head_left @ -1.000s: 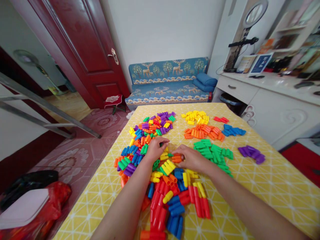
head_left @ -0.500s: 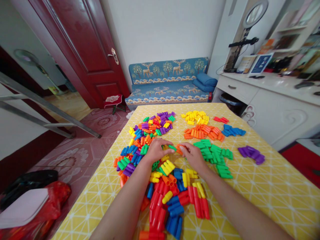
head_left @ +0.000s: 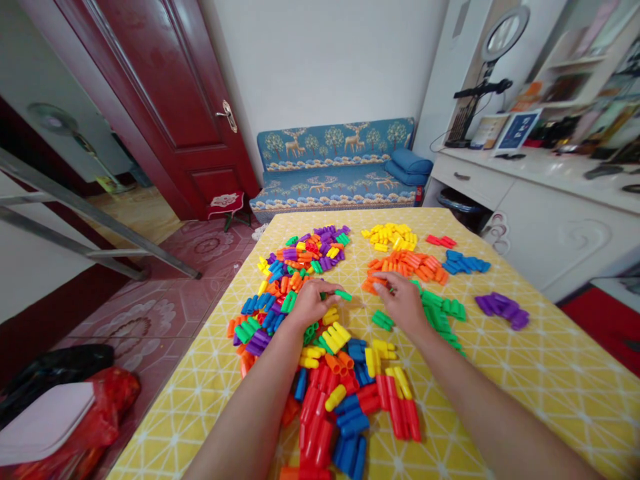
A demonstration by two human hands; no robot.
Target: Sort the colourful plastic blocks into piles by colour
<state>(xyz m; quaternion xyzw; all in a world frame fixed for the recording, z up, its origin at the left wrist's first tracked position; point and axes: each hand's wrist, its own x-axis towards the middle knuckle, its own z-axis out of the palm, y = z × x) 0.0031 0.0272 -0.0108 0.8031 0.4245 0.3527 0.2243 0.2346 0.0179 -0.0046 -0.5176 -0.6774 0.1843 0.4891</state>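
My left hand (head_left: 314, 303) is closed on a green bullet-shaped plastic block (head_left: 343, 295), whose end juts past the fingertips. Under and around that hand spreads a mixed heap of the same blocks (head_left: 295, 253) in several colours. At the near edge of the orange pile (head_left: 415, 262), my right hand (head_left: 400, 301) pinches an orange block (head_left: 373, 284). My right hand partly hides the green pile (head_left: 440, 310). A small green group (head_left: 383, 320) lies just left of it.
Yellow (head_left: 393, 235), red (head_left: 441, 241), blue (head_left: 465, 262) and purple (head_left: 501, 309) piles lie on the right of the yellow tablecloth (head_left: 550, 373). Close to me are joined red blocks (head_left: 315, 417). Beyond the table is a blue sofa (head_left: 330, 177); a white cabinet (head_left: 560, 220) stands right.
My right hand has moved right and slightly away from my left hand, taking the orange block to the orange pile. My left hand stays nearly in place with the green block.
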